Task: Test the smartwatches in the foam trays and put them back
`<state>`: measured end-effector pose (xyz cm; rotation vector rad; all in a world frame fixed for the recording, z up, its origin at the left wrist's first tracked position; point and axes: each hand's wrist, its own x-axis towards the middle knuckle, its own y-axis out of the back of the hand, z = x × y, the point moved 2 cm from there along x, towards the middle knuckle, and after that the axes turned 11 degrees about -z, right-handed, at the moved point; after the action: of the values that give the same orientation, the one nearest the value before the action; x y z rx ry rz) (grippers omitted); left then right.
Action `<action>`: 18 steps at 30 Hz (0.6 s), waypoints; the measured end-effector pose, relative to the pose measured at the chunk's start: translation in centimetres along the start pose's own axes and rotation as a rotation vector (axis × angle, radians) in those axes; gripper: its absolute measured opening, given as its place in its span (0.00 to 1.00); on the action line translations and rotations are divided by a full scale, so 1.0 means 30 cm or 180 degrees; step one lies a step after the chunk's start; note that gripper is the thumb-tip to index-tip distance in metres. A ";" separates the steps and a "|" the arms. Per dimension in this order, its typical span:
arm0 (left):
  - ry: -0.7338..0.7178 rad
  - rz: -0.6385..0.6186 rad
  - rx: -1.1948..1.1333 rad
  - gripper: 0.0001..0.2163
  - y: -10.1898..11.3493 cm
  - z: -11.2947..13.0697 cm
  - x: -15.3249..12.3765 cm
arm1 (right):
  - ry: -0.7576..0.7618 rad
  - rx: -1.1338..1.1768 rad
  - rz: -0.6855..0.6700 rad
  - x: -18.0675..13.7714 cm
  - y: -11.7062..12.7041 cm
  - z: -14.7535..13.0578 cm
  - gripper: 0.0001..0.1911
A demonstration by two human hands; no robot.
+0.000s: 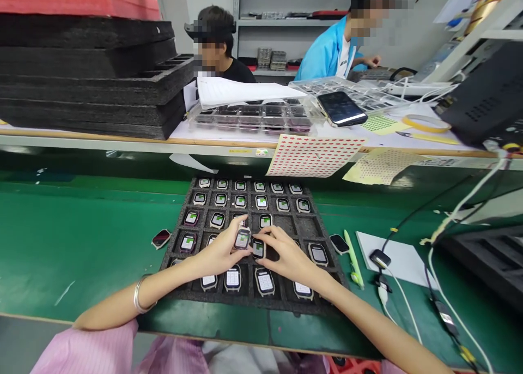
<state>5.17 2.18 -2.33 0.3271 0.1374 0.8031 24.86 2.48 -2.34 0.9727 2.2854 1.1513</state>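
A black foam tray lies on the green bench and holds several small watch bodies with lit screens. My left hand hovers over the tray's middle and pinches one watch body, lifted and tilted. My right hand is just to its right, fingers curled down on another watch body that sits in or just above its pocket. A silver bangle circles my left wrist.
Loose watch bodies lie left and right of the tray, beside a green pen. White paper, a charger puck and cables run at right. Stacked black foam trays, sticker sheets, a phone and two people stand beyond the shelf.
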 end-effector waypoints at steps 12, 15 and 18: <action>-0.0117 -0.0407 0.3159 0.09 -0.049 0.071 0.073 | -0.0906 -0.0816 -0.0557 -0.275 0.219 0.167 0.16; -0.0284 -0.0633 0.3416 0.09 -0.123 0.113 0.167 | -0.1055 -0.0833 -0.0520 -0.298 0.193 0.181 0.16; -0.0366 -0.0897 0.3454 0.12 -0.195 0.127 0.266 | -0.1174 -0.0805 -0.0425 -0.293 0.160 0.167 0.17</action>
<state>15.59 3.28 -0.70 1.3422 0.5002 0.3619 35.84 0.72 -0.97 0.8406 1.8346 1.0711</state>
